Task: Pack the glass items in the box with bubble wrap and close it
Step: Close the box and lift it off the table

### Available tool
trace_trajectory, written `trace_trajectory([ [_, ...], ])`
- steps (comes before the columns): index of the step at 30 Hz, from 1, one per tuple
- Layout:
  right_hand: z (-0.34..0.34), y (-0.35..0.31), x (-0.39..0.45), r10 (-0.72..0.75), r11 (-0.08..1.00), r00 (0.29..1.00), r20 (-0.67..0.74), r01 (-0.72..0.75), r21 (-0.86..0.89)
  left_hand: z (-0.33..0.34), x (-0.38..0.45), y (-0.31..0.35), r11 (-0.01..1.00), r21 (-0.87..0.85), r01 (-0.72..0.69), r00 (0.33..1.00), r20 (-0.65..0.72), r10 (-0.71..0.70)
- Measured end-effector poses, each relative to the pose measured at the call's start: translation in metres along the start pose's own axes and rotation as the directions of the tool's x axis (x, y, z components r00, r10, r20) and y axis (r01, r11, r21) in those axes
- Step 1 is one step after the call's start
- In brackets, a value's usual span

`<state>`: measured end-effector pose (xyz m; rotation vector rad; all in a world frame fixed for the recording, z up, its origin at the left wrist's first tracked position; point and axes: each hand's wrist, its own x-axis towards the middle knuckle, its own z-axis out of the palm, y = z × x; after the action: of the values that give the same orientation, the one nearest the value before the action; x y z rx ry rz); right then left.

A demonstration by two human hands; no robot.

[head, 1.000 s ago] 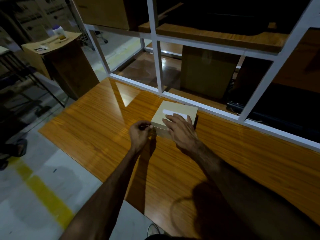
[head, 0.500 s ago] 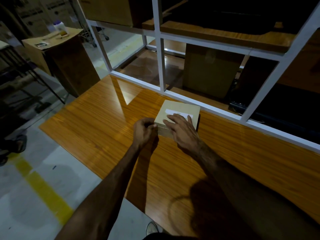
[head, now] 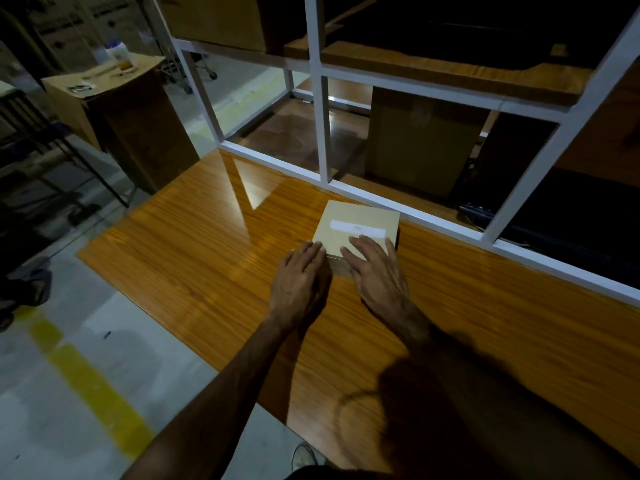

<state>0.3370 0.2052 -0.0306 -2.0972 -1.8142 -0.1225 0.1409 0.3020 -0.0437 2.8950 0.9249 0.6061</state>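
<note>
left hand: laid flat with fingers straight, tips touching the box's near-left corner, nothing gripped
right hand: spread out, fingers pressed on the lid's near edge, nothing held either
box: closed, strip of white tape stuck across the top, parked on the wooden surface just beside the white frame
further back: cardboard stand seen off to the left
</note>
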Motion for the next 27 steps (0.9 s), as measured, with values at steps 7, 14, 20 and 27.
trace_trajectory([
  [7,0.007,0.001,-0.03,0.068,0.997,0.997,-0.024,-0.069,-0.039,0.001,-0.002,0.009,0.997,0.034,0.076,0.995,0.066,-0.078],
  [14,0.001,-0.001,-0.026,0.099,0.993,0.993,0.06,-0.103,0.058,-0.012,0.006,0.021,0.993,-0.011,0.121,0.981,0.154,-0.118],
  [20,-0.009,-0.009,-0.017,0.46,0.801,0.887,-0.04,-0.395,0.451,-0.029,0.026,0.021,0.774,-0.504,0.384,0.916,0.099,-0.39],
  [27,-0.016,-0.01,-0.008,0.847,0.296,0.499,0.184,-0.73,0.616,-0.02,0.049,0.041,0.475,-0.67,0.57,0.702,0.098,-0.705],
])
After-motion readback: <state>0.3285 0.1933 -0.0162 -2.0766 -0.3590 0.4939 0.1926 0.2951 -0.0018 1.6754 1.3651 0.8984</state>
